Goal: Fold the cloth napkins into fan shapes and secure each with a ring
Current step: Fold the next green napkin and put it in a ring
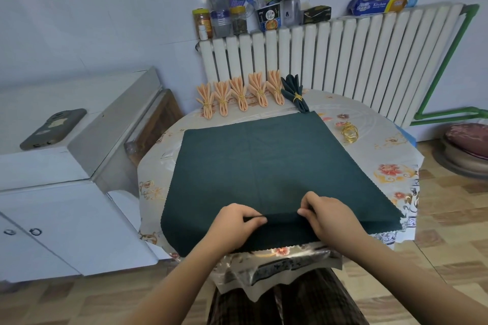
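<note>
Under the left hand (237,221) and right hand (327,216), the near strip of the dark green napkin (264,166) is covered, so how many pleats lie beneath each grip cannot be told. The fingertips of both hands are tucked into the fold and partly hidden. Far beyond the grip, print on the jars (221,18) is too small to read. Right of the grip, the gold rings (349,132) overlap; their count is unclear. Both forearms are cut off by the bottom edge.

Home kitchen: radiator (343,60), food jars (219,18), white cabinets (66,219), floral-clothed table (390,171).
</note>
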`<move>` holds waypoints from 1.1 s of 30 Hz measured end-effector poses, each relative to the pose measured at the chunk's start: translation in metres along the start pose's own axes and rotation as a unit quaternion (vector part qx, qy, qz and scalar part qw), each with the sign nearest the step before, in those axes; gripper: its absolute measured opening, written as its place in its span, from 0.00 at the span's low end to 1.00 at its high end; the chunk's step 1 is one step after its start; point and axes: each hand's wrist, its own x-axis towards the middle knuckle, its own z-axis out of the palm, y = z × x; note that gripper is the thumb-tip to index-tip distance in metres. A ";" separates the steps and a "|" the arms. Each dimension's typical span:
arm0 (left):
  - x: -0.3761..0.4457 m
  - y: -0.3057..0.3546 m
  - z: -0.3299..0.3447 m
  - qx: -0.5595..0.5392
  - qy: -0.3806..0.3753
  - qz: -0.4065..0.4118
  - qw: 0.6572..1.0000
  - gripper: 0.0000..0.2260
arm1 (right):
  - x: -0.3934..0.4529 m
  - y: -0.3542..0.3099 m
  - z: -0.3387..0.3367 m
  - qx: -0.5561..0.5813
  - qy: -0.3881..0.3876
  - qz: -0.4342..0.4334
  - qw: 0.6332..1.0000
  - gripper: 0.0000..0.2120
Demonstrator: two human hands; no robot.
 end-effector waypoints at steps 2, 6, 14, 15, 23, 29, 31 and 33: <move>0.003 0.001 -0.009 -0.008 -0.002 -0.002 1.000 0.10 | 0.003 0.000 -0.004 -0.013 -0.006 -0.010 1.000 0.10; 0.010 0.002 -0.021 -0.005 0.016 -0.001 1.000 0.11 | 0.011 0.000 -0.014 -0.032 -0.036 -0.015 0.999 0.14; 0.022 0.007 -0.068 0.128 -0.096 -0.025 0.987 0.19 | 0.044 0.014 -0.072 0.002 -0.191 -0.037 0.981 0.21; 0.023 0.007 -0.076 0.120 -0.130 -0.017 0.984 0.19 | 0.047 0.014 -0.081 0.013 -0.234 -0.039 0.971 0.22; 0.070 -0.003 -0.085 0.166 -0.138 -0.030 0.976 0.18 | 0.103 0.010 -0.088 -0.047 -0.281 -0.007 0.959 0.20; 0.120 -0.017 -0.069 0.241 0.006 -0.066 0.968 0.08 | 0.152 0.023 -0.050 -0.158 -0.129 0.081 0.975 0.13; 0.137 -0.021 -0.064 0.269 0.048 -0.056 0.960 0.08 | 0.169 0.028 -0.038 -0.186 -0.096 0.096 0.973 0.12; 0.152 -0.026 -0.059 0.283 0.071 -0.051 0.955 0.09 | 0.183 0.034 -0.027 -0.203 -0.071 0.102 0.971 0.12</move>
